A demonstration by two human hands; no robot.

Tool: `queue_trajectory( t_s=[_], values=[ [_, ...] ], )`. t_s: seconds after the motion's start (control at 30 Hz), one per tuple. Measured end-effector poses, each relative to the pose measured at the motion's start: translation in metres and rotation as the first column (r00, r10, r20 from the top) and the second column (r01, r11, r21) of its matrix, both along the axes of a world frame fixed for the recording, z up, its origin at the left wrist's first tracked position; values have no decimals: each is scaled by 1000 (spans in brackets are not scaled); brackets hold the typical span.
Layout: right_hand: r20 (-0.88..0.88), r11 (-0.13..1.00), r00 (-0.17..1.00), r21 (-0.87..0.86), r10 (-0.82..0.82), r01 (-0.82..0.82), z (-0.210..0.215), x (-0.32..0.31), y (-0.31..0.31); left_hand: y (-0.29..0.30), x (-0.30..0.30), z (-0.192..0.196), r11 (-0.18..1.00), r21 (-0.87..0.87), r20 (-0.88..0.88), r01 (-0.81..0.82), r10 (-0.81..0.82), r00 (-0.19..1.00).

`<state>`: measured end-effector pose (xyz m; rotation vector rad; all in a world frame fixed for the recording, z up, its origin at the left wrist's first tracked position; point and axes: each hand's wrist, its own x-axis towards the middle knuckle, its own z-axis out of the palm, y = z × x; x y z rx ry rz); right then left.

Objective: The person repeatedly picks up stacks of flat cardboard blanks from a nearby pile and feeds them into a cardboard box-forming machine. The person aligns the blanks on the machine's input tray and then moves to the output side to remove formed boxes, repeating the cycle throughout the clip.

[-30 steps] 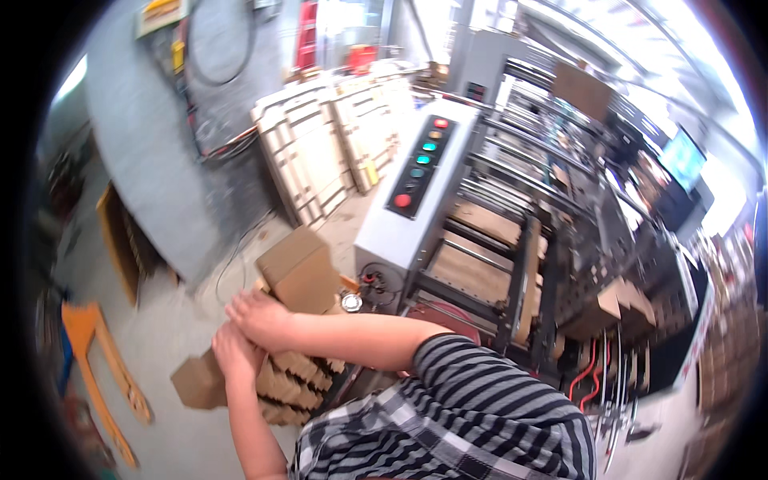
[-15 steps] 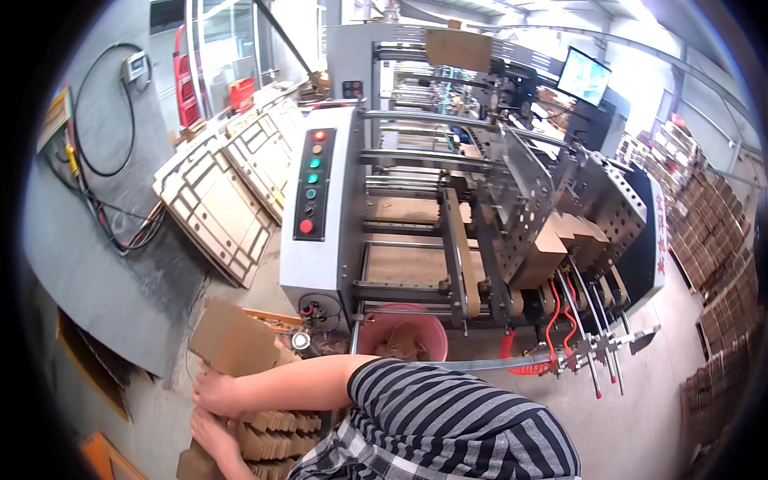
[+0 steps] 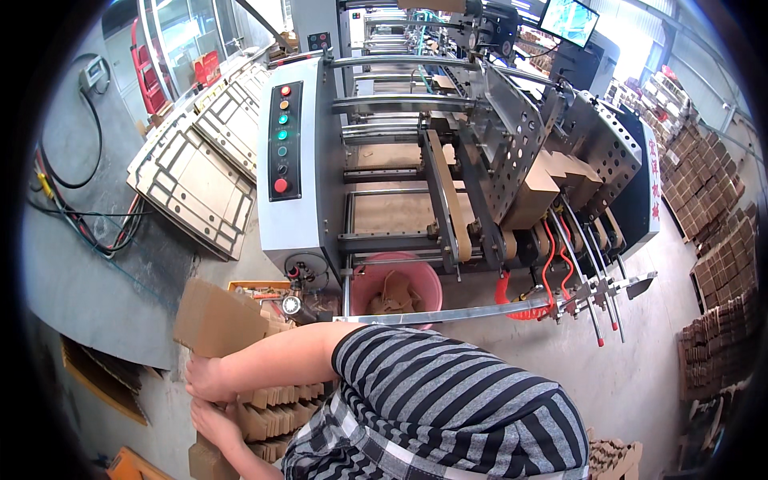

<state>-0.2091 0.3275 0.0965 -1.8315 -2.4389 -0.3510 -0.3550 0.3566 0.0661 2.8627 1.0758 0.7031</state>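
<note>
View swung further over the machine (image 3: 480,160), both hands (image 3: 210,378) clenched on stacked cardboard blanks (image 3: 272,412)

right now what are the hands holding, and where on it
Both hands grip a stack of flat brown cardboard blanks at its left end: one hand on the upper side, the other hand below. Which hand is which cannot be told.
</note>
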Motion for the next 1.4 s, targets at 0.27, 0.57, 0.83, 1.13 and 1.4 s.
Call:
queue_trajectory(
  t_s=[0.27, 0.57, 0.83, 1.13, 1.4],
  values=[
    [-44, 1000, 999, 17, 7, -6, 2, 1, -8, -10, 5, 7, 996, -69, -15, -52, 51, 999],
    [-24, 997, 1000, -68, -20, 18, 10, 2, -11, -13, 6, 4, 999, -31, 119, -11, 14, 993],
    [-34, 999, 999, 36, -4, 5, 17, 4, -25, -26, 7, 19, 997, -50, 56, -55, 58, 997],
    [-211, 922, 976, 369, -45, 122, 69, 47, -87, -90, 40, 111, 979, 190, 93, 74, -93, 991],
    [-829, 644, 557, 400, -49, 652, 126, 131, -243, -174, 87, 145, 136, 587, 161, 798, -986, 49]
  ],
)
